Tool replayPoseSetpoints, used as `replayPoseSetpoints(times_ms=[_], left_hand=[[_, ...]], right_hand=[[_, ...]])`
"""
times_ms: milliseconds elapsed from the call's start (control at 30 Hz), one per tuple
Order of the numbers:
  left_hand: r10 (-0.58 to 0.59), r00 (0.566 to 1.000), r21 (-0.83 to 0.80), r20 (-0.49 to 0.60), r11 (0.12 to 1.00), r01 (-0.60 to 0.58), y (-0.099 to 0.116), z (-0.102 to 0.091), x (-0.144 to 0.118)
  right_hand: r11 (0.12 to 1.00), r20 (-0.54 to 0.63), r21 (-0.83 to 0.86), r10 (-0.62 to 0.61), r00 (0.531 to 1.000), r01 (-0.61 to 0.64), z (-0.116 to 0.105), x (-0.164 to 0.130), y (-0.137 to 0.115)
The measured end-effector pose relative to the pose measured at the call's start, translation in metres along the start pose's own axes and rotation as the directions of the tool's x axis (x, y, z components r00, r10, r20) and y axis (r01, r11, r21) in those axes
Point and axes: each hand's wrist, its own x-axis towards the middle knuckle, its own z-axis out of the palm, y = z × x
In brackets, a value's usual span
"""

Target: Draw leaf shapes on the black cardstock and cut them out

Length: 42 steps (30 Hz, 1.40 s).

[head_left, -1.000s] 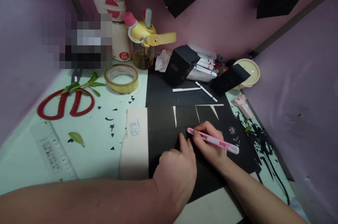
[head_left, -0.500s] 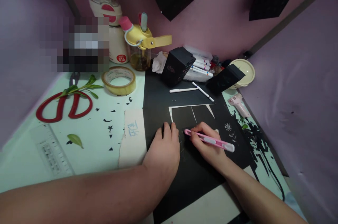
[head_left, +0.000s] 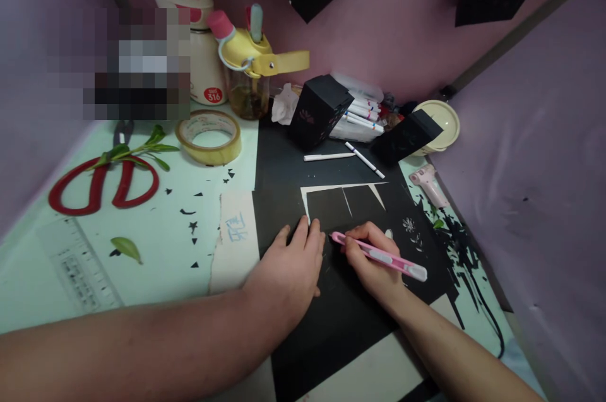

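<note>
Your right hand (head_left: 372, 260) is closed around a pink knife (head_left: 379, 255), held like a pen, its tip down on the black paper (head_left: 345, 320) just right of your left fingertips. Your left hand (head_left: 288, 272) holds nothing: it lies flat, fingers together, pressing the sheet down beside the tip.

The sheet lies in front of you on a pale card (head_left: 237, 250) over the green table (head_left: 156, 244). Just beyond your hands it already carries cuts: pale lines frame a box (head_left: 343, 203) with slanted strokes inside, and small white flower shapes (head_left: 409, 225) show to the right. So part of the cutting looks done; the stretch under your hands, with only faint scratches, looks not yet cut through, and the near part of the sheet is whole.

Black scraps (head_left: 461, 257) lie along the right edge, smaller bits (head_left: 192, 225) on the left, by a ruler (head_left: 78, 263) and a leaf (head_left: 125, 247).

Farther out are red scissors (head_left: 101, 184) under a leafy twig (head_left: 135, 151), a tape roll (head_left: 208, 135), two white pens (head_left: 345, 157) and a pink tool (head_left: 428, 184).

At the back stand two black boxes (head_left: 319, 110), a pack of markers (head_left: 362, 121), a round lid (head_left: 442, 121), a yellow-capped bottle (head_left: 246, 74) and a white flask (head_left: 203, 42)
</note>
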Motion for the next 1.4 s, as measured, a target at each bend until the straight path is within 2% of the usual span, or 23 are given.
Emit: replayPoseSetpoints(times_ms=[133,300,467,633,867,967,1100,1400], left_hand=[[0.006,1.000,0.014,0.028,1.000,-0.007,0.000,-0.002,0.000],[0.011,1.000,0.009,0.004,1.000,-0.011,-0.001,-0.002,-0.001],[0.020,0.999,0.016,0.036,1.000,-0.021,-0.001,-0.005,-0.001],[0.028,0.999,0.027,0.021,0.999,-0.028,-0.002,-0.007,0.000],[0.030,0.997,0.061,0.078,0.998,-0.035,-0.003,-0.009,0.000],[0.032,0.996,0.068,0.079,0.997,-0.037,-0.003,-0.011,0.000],[0.042,0.994,0.051,0.101,0.998,-0.047,-0.003,-0.011,-0.001],[0.044,0.996,0.042,0.078,0.998,-0.048,-0.003,-0.009,0.000]], right_hand=[[1.000,0.011,0.018,-0.007,1.000,0.007,0.000,0.001,-0.002],[1.000,0.009,0.009,-0.027,1.000,0.026,0.001,0.001,-0.004],[0.999,0.009,-0.010,-0.051,0.999,0.051,0.001,0.002,-0.003],[0.996,-0.002,-0.025,-0.089,0.996,0.089,0.003,0.001,-0.003],[0.970,0.063,-0.187,-0.147,0.987,0.157,0.001,0.000,-0.013],[0.964,0.024,-0.222,-0.147,0.989,0.149,0.004,-0.004,-0.014],[0.964,-0.052,-0.218,-0.167,0.985,0.152,0.009,-0.009,-0.011],[0.967,0.017,-0.161,-0.200,0.980,0.200,0.006,-0.007,-0.012]])
